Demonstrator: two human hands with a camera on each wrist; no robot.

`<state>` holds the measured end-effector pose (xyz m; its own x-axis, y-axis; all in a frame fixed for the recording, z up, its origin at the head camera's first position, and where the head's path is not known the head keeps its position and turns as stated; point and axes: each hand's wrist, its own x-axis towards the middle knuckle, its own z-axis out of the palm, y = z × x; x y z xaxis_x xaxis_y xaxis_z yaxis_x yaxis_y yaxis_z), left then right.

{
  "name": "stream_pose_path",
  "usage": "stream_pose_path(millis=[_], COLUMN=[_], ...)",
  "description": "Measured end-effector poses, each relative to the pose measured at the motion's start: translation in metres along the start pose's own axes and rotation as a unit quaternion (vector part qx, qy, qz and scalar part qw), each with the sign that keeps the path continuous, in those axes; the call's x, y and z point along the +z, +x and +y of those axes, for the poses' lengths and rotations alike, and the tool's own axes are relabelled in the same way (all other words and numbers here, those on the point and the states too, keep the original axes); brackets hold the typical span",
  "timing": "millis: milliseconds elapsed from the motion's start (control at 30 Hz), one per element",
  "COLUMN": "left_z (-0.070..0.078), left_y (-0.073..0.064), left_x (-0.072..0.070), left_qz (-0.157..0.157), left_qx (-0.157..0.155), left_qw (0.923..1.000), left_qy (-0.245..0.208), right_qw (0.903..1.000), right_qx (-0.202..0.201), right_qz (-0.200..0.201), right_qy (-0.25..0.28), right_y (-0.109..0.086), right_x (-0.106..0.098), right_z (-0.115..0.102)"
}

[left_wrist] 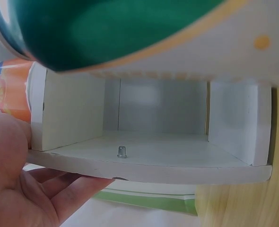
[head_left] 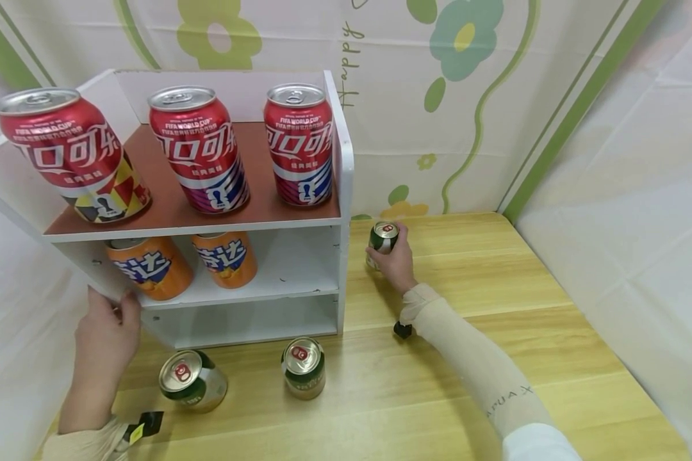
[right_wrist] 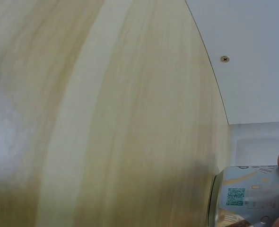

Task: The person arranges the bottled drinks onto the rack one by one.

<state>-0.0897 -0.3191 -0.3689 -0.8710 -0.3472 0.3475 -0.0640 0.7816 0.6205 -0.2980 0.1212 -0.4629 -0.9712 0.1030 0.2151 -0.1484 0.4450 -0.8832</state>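
On the table's far side, just right of the shelf unit, my right hand [head_left: 396, 261] grips a green-and-white drink can [head_left: 384, 235]. The right wrist view catches that can's lower part [right_wrist: 253, 194] and a bit of fingers. My left hand [head_left: 105, 333] holds the left side of the white shelf unit [head_left: 346, 192] near its middle board; in the left wrist view its fingers [left_wrist: 78, 194] lie against the side panel's outside. Two more green cans stand before the unit: one at the left [head_left: 193, 381], another [head_left: 303, 368] further right.
Three red cola cans [head_left: 196, 153] stand on the brown top board. Two orange soda cans [head_left: 150, 269] sit on the middle board. A small metal peg [left_wrist: 122, 152] juts from the left panel inside. A patterned cloth [head_left: 403, 147] hangs behind the wooden table [head_left: 525, 307].
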Motion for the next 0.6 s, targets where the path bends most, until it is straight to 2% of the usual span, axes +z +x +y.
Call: stream_pose_path(millis=[600], left_z=[-0.001], left_y=[0.001], left_x=[0.000], left_qz=[-0.004], left_qx=[0.000], left_qw=[1.0000], left_qy=[0.000], right_qw=[0.9991], right_qx=[0.001], right_qz=[-0.041], right_qy=[-0.007], right_y=[-0.010], right_x=[-0.014], right_z=[-0.004])
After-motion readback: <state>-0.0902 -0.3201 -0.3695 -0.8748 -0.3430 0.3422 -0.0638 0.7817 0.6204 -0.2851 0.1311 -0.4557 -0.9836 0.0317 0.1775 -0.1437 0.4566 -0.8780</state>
